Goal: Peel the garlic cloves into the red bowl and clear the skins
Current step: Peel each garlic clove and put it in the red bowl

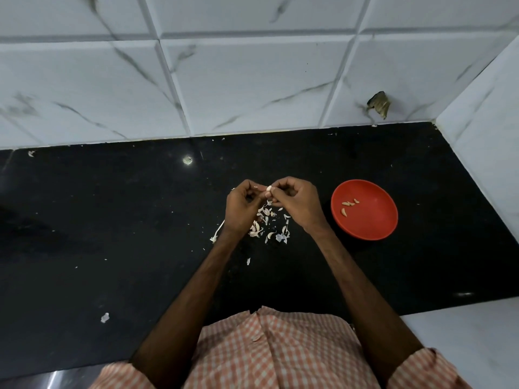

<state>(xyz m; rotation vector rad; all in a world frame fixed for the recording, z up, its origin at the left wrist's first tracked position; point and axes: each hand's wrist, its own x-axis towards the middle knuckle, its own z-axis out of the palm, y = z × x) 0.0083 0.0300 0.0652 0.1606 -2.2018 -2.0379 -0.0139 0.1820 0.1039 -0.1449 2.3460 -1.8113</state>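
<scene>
Black polished stone makes up the counter [112,220], and over its middle the person holds both hands close together, just above the surface. The left hand [240,209] and the right hand [297,203] have their fingers curled, and the fingertips of both pinch one pale garlic clove [268,189] between them. Only the top of the clove shows. The rest is hidden behind the fingers, so how much skin it carries is hard to make out. Below the hands a loose pile of skins [269,223] lies on the counter, partly covered by the left wrist. Whether whole cloves lie mixed in with it cannot be told. A thin pale stalk [218,231] sticks out from under the left wrist. The red bowl [373,220] stands on the counter to the right of the right hand, near it but apart, and holds a few small peeled cloves [348,204] in its left half. A stray scrap [104,318] lies well apart on the near left of the counter, and another scrap [257,338] sits on the checked shirt [280,355], which the bottom edge cuts off. Behind the counter rises a white tiled wall [252,80] with grey veins. One tile has a dark broken patch [379,104] near the right corner, its nature unclear.
</scene>
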